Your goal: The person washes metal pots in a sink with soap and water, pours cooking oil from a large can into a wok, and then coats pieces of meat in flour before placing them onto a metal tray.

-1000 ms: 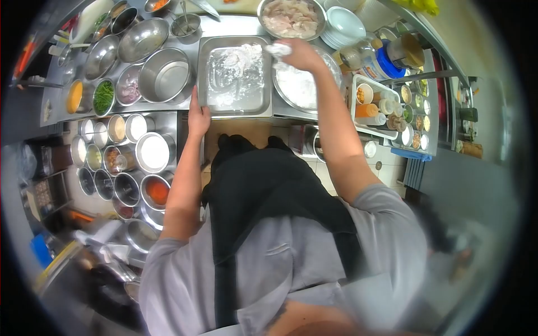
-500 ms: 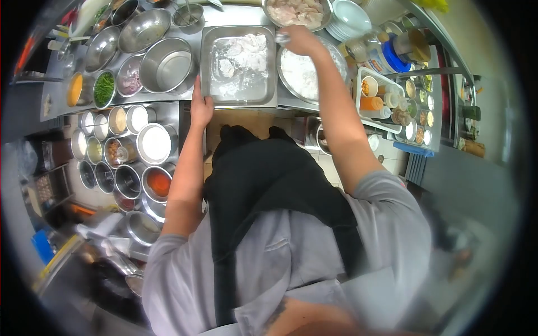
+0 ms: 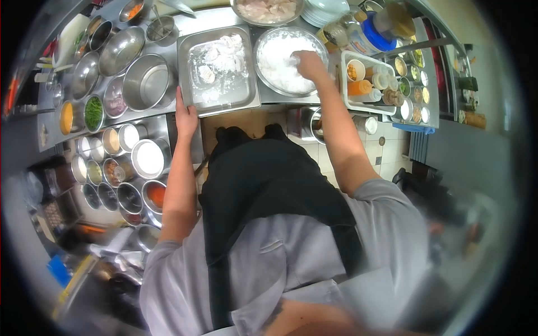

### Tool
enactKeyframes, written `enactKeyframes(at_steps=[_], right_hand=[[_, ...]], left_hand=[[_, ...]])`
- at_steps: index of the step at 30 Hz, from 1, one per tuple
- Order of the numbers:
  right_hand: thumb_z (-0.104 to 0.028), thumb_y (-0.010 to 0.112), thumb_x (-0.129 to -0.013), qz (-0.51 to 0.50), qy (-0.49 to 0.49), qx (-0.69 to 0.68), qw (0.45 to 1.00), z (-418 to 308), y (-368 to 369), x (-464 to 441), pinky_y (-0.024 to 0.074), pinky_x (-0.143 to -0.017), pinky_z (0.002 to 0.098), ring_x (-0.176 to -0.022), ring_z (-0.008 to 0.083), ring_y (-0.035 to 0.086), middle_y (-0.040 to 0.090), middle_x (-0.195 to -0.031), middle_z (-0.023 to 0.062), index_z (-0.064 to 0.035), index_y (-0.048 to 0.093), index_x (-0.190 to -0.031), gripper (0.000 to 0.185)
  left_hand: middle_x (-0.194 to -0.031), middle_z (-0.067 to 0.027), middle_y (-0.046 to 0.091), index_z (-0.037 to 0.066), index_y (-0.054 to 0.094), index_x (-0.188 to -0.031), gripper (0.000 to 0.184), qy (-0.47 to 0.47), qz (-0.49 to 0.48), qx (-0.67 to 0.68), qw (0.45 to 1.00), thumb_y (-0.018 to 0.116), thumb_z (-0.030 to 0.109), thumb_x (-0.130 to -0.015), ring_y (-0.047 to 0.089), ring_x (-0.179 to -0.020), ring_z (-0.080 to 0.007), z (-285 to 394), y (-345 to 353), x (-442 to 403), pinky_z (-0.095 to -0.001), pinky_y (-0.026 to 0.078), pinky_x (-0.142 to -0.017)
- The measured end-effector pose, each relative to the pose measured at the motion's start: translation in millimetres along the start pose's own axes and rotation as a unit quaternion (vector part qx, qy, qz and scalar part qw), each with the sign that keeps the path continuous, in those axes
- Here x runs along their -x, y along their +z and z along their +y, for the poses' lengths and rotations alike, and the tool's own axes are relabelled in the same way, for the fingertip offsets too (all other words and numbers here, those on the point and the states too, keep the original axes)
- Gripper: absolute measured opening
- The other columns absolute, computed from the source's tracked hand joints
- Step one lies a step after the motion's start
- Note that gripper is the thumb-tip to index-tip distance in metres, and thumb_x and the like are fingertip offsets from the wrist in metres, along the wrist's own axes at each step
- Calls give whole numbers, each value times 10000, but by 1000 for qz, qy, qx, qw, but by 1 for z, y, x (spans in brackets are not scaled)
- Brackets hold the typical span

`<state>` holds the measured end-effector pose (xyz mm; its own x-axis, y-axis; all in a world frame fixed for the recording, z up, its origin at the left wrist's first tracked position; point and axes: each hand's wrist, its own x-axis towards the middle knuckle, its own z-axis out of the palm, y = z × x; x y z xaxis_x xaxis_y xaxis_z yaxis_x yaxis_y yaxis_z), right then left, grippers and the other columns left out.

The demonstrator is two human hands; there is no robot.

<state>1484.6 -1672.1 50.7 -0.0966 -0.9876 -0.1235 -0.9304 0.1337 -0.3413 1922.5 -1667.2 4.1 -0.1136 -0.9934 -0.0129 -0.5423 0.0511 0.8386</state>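
Note:
My left hand point(image 3: 186, 115) is at the near left corner of a rectangular metal tray point(image 3: 218, 106), its thumb apart from the fingers along the rim. Several white-coated pieces point(image 3: 226, 49) and loose white powder lie in the tray. To its right stands a round metal bowl point(image 3: 262, 78) of white powder point(image 3: 277, 61). My right hand point(image 3: 310, 65) is over the right part of this bowl, fingertips at the powder and closed together; what they hold, if anything, is hidden. Pale raw slices point(image 3: 269, 8) fill another bowl behind.
Left of the tray are a deep metal pot point(image 3: 147, 84), a bowl of chopped greens point(image 3: 93, 113) and several other bowls. A white bin point(image 3: 370, 106) with squeeze bottles stands right. Plates point(image 3: 325, 11) are stacked behind. Containers point(image 3: 149, 158) fill a lower surface at left.
My right hand has moved from the slices' bowl down into the powder bowl. One coated piece was added in the tray since the first frame. The whole view has shifted slightly.

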Motion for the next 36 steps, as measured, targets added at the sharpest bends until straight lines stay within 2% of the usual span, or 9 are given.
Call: enactKeyframes(at_steps=[5, 7, 13, 16, 18, 22, 28, 32, 36], right_hand=[[44, 571, -748, 7, 13, -25, 1000, -11, -32, -8, 507, -959, 410, -1019, 364, 671, 715, -1021, 204, -124, 758, -1086, 421], [54, 581, -737, -9, 22, -12, 1000, -5, -28, -19, 506, -969, 409, -1063, 351, 660, 712, -1074, 186, -120, 750, -1105, 441], [-43, 728, -702, -65, -121, 51, 989, 15, 17, -29, 504, -981, 407, -1099, 334, 640, 699, -1143, 145, -122, 721, -1151, 456], [-114, 774, -697, -60, -93, 65, 992, 14, 4, -23, 506, -975, 406, -1074, 346, 644, 703, -1113, 152, -106, 707, -1165, 472], [-143, 781, -708, -36, -12, 27, 999, 15, -28, -20, 508, -966, 403, -1073, 347, 648, 699, -1124, 165, -84, 702, -1165, 467], [-205, 801, -710, -19, 34, 28, 999, 21, -67, -15, 516, -944, 405, -1063, 353, 659, 697, -1114, 199, -67, 706, -1147, 468], [-277, 812, -675, -126, -6, 121, 985, 31, -15, -30, 529, -916, 423, -1014, 373, 668, 700, -1097, 202, -81, 724, -1109, 484], [-289, 806, -688, -30, 101, 77, 991, 35, 14, -35, 537, -893, 423, -989, 363, 676, 705, -1078, 197, -85, 745, -1058, 427], [-285, 793, -714, 8, 3, 102, 995, 3, -33, -27, 526, -918, 417, -1014, 362, 665, 709, -1078, 177, -93, 750, -1052, 391]], left_hand=[[-1507, -250, 418, 80, 204, -1572, 759, -5, -1, -18, 1000, 453, -5, -859, 487, -1327, -395, -3, 2, 0, -396, 406, -1069], [-1503, -251, 424, 81, 206, -1571, 758, -10, -1, -11, 1000, 453, -2, -859, 496, -1319, -395, 3, 0, 0, -397, 413, -1062], [-1480, -268, 441, 74, 211, -1568, 754, -47, -10, 4, 999, 448, 1, -856, 504, -1306, -403, 16, -3, 2, -404, 415, -1054], [-1481, -271, 437, 62, 213, -1565, 747, 8, 11, -26, 1000, 443, 0, -857, 488, -1320, -407, 4, 0, 1, -406, 401, -1070], [-1489, -270, 427, 52, 216, -1562, 740, 37, 21, -31, 999, 438, -6, -859, 465, -1341, -411, 1, 1, 2, -405, 383, -1087], [-1498, -265, 419, 50, 221, -1560, 731, 19, 16, -16, 1000, 433, -11, -863, 446, -1358, -409, 3, 1, 2, -402, 370, -1101], [-1498, -263, 420, 56, 219, -1562, 728, 12, 2, 30, 999, 450, -21, -876, 454, -1355, -399, 3, 0, 2, -395, 377, -1095], [-1498, -265, 419, 58, 214, -1564, 738, -1, -1, 14, 1000, 461, -28, -874, 453, -1358, -395, 8, -3, 1, -391, 377, -1097], [-1509, -260, 406, 50, 211, -1563, 735, 24, 9, 5, 1000, 458, -20, -874, 437, -1373, -396, -3, 0, 1, -395, 367, -1111]])
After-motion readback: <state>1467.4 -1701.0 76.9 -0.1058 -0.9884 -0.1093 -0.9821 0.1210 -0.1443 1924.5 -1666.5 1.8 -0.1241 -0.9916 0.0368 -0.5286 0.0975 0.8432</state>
